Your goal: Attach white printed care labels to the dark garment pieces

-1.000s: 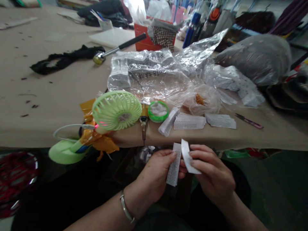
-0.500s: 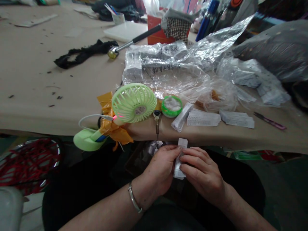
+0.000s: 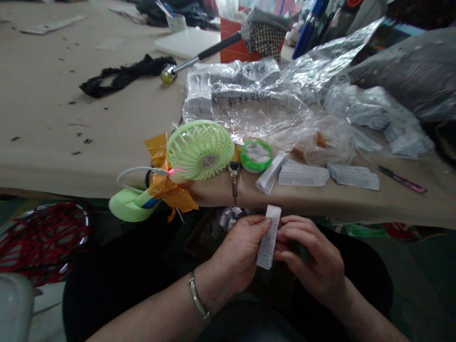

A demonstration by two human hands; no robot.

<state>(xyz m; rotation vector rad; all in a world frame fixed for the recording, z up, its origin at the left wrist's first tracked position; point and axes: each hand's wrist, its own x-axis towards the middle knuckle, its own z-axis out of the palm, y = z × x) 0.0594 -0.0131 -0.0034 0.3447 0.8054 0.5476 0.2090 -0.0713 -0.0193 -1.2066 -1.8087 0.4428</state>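
Note:
A narrow stack of white printed labels [image 3: 268, 242] is pinched in my left hand [image 3: 238, 251], thumb on top near its upper end. My right hand [image 3: 311, 256] is beside the stack's right edge, fingers bent and spread, their tips partly hidden behind the labels. On the table edge above lie more label stacks [image 3: 302, 174], another fanned bundle [image 3: 271, 173] and a third pile [image 3: 353, 176]. A soldering-iron-like tool [image 3: 234, 183] points down over the edge, next to a green round tub [image 3: 255, 156] with white fluff inside.
A green fan [image 3: 200, 150] is taped at the table edge [image 3: 71, 183]. Clear plastic bags [image 3: 249, 102] lie behind it. Purple-handled tweezers or a cutter [image 3: 402, 179] rest at right. Below the edge is a box of paper scraps [image 3: 217, 228]; a red-strung round seat [image 3: 42, 242] stands lower left.
My right hand has drawn slightly right off the face of the labels, its fingers more bent. More of the stack's printed surface shows, still in my left hand.

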